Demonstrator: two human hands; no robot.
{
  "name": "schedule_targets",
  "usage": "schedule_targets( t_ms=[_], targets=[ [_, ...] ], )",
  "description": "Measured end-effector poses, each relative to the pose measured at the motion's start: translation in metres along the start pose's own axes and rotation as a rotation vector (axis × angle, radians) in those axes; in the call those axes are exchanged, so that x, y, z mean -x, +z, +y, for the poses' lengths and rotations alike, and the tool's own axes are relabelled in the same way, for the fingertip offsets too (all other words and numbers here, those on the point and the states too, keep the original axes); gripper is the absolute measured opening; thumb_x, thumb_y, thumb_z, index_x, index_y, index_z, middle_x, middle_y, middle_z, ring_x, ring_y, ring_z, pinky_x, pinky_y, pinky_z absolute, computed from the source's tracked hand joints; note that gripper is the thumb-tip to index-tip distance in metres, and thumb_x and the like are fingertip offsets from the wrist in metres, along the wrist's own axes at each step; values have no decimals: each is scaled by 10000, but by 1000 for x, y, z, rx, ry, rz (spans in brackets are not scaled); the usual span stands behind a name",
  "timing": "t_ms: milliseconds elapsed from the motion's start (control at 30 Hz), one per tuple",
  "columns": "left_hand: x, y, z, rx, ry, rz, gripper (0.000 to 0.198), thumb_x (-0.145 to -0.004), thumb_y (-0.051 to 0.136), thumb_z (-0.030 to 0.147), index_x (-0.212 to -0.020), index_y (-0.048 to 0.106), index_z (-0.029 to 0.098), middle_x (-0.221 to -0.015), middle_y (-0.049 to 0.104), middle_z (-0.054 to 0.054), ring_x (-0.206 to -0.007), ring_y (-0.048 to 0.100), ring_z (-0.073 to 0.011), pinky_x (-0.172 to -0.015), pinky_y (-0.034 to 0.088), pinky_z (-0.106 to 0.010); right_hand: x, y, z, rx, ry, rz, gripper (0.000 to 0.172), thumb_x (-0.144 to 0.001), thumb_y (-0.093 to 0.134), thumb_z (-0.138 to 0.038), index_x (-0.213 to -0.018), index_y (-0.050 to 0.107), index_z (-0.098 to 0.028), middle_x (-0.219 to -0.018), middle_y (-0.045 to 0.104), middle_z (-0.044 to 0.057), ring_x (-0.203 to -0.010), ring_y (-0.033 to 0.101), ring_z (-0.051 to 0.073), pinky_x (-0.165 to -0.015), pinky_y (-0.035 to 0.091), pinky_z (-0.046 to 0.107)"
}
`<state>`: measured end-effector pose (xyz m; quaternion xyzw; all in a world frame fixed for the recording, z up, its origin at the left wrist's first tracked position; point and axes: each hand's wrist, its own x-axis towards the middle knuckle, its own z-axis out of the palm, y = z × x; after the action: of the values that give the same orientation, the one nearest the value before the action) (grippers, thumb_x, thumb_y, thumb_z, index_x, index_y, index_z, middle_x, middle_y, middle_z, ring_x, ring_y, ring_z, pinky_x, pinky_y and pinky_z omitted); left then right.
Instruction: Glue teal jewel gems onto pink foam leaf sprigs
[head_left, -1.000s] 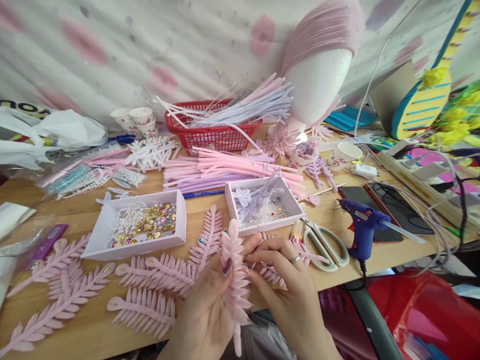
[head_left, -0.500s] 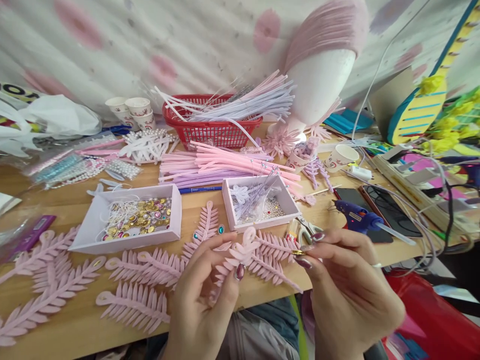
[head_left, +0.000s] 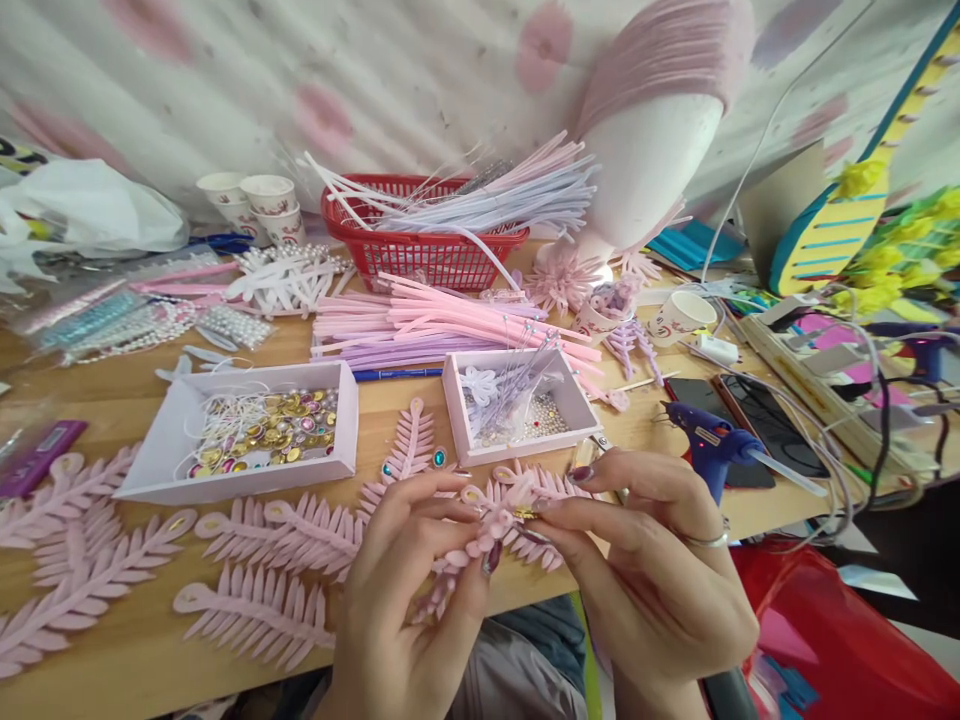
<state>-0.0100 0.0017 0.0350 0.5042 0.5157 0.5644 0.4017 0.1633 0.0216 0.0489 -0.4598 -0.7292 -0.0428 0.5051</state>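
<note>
Between the thumb and fingers of my left hand (head_left: pixel 416 585) is a pink pipe-cleaner feather (head_left: pixel 496 522), its tip curving down beside the thumb. My right hand (head_left: pixel 660 570) pinches a small gold disc (head_left: pixel 525 512) against the looped end of that feather. The fingertips of both hands nearly meet there and hide part of the contact. More pink pipe-cleaner feathers (head_left: pixel 251 620) lie on the table to the left, some with a gold disc in the loop. Behind the hands, a white box (head_left: pixel 349 420) contains gold discs, gems and white loops.
A second white box (head_left: pixel 459 425) holds pins and beads. Pink and purple pipe cleaners (head_left: pixel 427 325) lie before a red basket (head_left: pixel 435 260). To the right are a blue glue gun (head_left: pixel 705 435), phones (head_left: pixel 780 425) and cables. A mannequin head (head_left: pixel 652 160) stands at the back.
My right hand has moved left, bringing the gold disc from beside the pink feather to its looped end. My left hand still holds the feather, now turned a little. The view has shifted slightly.
</note>
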Motion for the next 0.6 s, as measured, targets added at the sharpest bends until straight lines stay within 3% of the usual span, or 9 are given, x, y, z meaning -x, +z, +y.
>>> schedule_targets(
  t_ms=[167, 333, 433, 533, 600],
  targets=[
    [0, 1, 2, 38, -27, 8, 140, -867, 765, 183, -805, 833, 289, -1122, 732, -90, -945, 683, -270, -888, 502, -339, -1, -1, 0, 3, -3, 0, 230, -906, 738, -62, -994, 761, -274, -963, 634, 22, -853, 645, 199, -735, 561, 363],
    [1, 0, 3, 43, -37, -3, 122, -876, 782, 216, -823, 842, 308, -1132, 724, -86, -1022, 682, -281, -968, 501, -352, -1, -2, 2, -4, -20, -4, 190, -908, 759, -75, -988, 755, -248, -978, 630, 28, -861, 623, 189, -761, 563, 364],
    [0, -5, -3, -10, 71, -21, 175, -866, 779, 144, -864, 843, 306, -1131, 735, -78, -1009, 703, -257, -943, 532, -332, -4, -5, 5, -8, -68, 9, 150, -915, 769, -102, -968, 757, -242, -950, 619, 27, -861, 618, 192, -772, 558, 373],
    [-1, -13, -12, -123, 270, -145, 277, -886, 708, 55, -999, 802, 290, -1207, 701, -68, -994, 715, -204, -894, 571, -289, -6, -7, 8, -1, -102, 45, 150, -897, 797, -126, -950, 767, -264, -907, 629, 22, -826, 637, 199, -738, 560, 371],
    [-2, -16, -17, -139, 307, -235, 279, -912, 665, 49, -1044, 748, 280, -1251, 660, -60, -1029, 709, -178, -881, 583, -256, -5, -7, 9, -14, -75, 94, 158, -862, 840, -137, -922, 759, -259, -901, 638, 19, -808, 645, 197, -718, 556, 358]
  ],
)
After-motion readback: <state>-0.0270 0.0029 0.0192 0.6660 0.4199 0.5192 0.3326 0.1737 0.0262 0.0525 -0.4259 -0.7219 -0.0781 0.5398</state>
